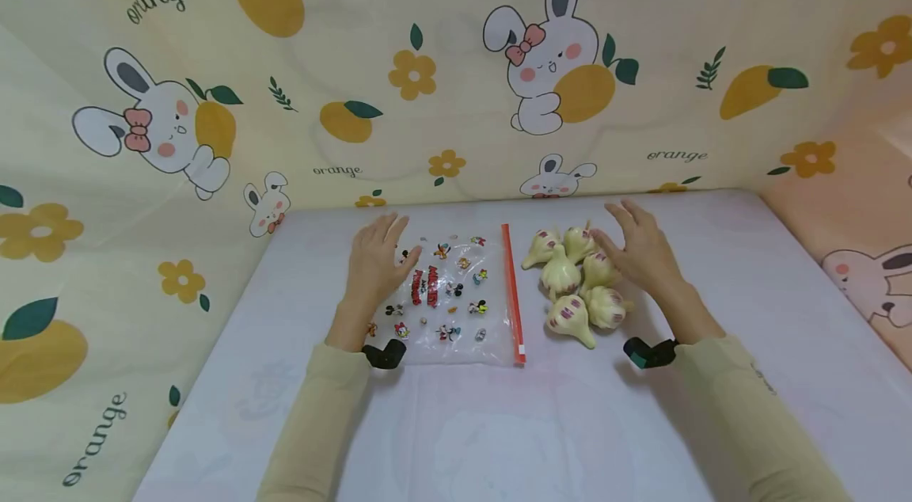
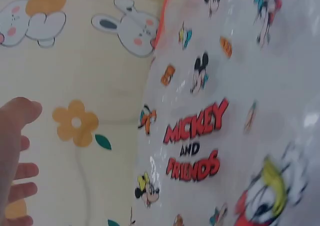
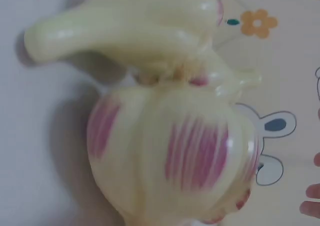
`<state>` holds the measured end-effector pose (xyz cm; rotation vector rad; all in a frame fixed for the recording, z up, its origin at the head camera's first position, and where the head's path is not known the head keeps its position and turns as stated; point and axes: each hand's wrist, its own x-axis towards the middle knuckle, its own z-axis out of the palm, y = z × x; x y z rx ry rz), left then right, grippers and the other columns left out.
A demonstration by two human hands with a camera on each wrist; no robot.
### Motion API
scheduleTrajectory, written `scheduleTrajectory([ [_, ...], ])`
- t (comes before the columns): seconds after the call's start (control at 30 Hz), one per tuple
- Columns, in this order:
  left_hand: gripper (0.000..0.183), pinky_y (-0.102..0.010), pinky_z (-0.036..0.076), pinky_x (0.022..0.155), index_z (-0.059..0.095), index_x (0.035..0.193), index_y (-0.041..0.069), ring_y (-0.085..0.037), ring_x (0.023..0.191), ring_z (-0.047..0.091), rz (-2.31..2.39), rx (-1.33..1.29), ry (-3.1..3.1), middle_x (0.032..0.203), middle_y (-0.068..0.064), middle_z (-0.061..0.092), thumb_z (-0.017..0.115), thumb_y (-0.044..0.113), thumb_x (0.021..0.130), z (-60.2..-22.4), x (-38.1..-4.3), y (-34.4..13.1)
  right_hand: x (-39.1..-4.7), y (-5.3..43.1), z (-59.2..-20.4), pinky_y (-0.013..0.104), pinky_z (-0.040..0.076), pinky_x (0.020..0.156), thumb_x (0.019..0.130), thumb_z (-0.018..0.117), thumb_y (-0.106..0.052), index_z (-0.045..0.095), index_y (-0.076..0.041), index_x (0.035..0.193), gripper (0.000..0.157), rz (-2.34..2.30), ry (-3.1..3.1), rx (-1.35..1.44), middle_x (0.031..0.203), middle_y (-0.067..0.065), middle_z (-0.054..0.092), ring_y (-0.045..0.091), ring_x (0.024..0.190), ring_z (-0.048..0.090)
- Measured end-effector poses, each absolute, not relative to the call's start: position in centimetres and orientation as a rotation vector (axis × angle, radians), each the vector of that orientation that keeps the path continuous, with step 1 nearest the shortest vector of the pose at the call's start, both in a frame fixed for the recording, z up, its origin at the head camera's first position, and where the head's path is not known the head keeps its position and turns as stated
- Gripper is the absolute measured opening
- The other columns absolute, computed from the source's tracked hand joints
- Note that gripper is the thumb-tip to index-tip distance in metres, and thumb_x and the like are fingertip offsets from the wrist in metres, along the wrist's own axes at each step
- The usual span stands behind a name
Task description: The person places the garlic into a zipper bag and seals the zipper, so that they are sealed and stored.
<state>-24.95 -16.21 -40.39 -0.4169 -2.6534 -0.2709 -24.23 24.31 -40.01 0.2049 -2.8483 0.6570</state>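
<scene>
A clear zip bag (image 1: 466, 336) printed with cartoon figures lies flat on the table, its red slider strip (image 1: 512, 292) on the right side. Over the bag's left part is my left hand (image 1: 375, 260), fingers extended and holding nothing. In the left wrist view the bag's printed face (image 2: 200, 131) fills the right half. Several garlic bulbs (image 1: 560, 274), cream with purple streaks, lie in a cluster right of the bag. My right hand (image 1: 644, 252), fingers spread and nothing in it, is at the cluster's right side. The right wrist view shows one garlic bulb (image 3: 165, 146) up close.
The table (image 1: 470, 439) has a pale cover. Behind it and along the left hangs a cloth (image 1: 456, 27) printed with rabbits and oranges; a pinkish cloth (image 1: 848, 201) hangs on the right. Dark wrist cameras sit on both wrists.
</scene>
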Motion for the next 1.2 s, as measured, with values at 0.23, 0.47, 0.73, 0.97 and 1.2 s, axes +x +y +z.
scheduleTrajectory([
  [0.23,0.05,-0.049,0.042,0.111,0.054,0.135,0.009,-0.031,0.129,0.053,-0.424,-0.587,-2.559,0.137,-0.014,0.057,0.063,0.032,0.092,-41.2,-23.9,-15.0,-23.1,23.2,-40.2,0.07,0.026,0.11,0.1,0.043,-0.045,0.034,-0.002,0.146,0.063,0.796,-2.842,0.212,0.153,0.031,0.026,0.053,0.139,0.025],
  [0.47,0.04,-0.045,0.047,0.107,0.061,0.127,0.008,-0.029,0.12,0.06,-0.456,-0.747,-2.499,0.126,-0.011,0.065,0.065,0.026,0.091,-42.1,-22.5,-13.4,-22.0,22.9,-40.4,0.068,0.026,0.112,0.101,0.042,-0.04,0.036,0.0,0.144,0.059,0.887,-2.84,0.246,0.152,0.03,0.03,0.051,0.139,0.027],
  [0.73,0.035,-0.039,0.052,0.101,0.065,0.12,0.006,-0.027,0.112,0.064,-0.545,-0.948,-2.391,0.118,-0.011,0.069,0.068,0.02,0.088,-43.5,-21.8,-11.8,-21.4,22.7,-40.8,0.065,0.036,0.106,0.102,0.045,-0.036,0.039,0.002,0.142,0.056,0.987,-2.829,0.255,0.146,0.03,0.038,0.049,0.13,0.041],
  [0.97,0.027,-0.033,0.055,0.096,0.068,0.112,0.007,-0.022,0.108,0.066,-0.486,-1.053,-2.391,0.113,-0.008,0.071,0.07,0.014,0.086,-44.6,-21.2,-9.8,-20.6,22.5,-41.3,0.061,0.045,0.095,0.101,0.049,-0.027,0.049,0.007,0.134,0.047,1.035,-2.801,0.31,0.128,0.031,0.055,0.046,0.114,0.054],
  [1.2,0.025,-0.033,0.052,0.101,0.069,0.113,0.009,-0.02,0.113,0.064,-0.4,-1.157,-2.448,0.118,-0.005,0.07,0.066,0.017,0.089,-45.2,-20.5,-7.6,-20.0,22.4,-41.5,0.063,0.039,0.104,0.099,0.052,-0.022,0.052,0.007,0.13,0.043,1.042,-2.792,0.297,0.13,0.032,0.055,0.05,0.125,0.047],
])
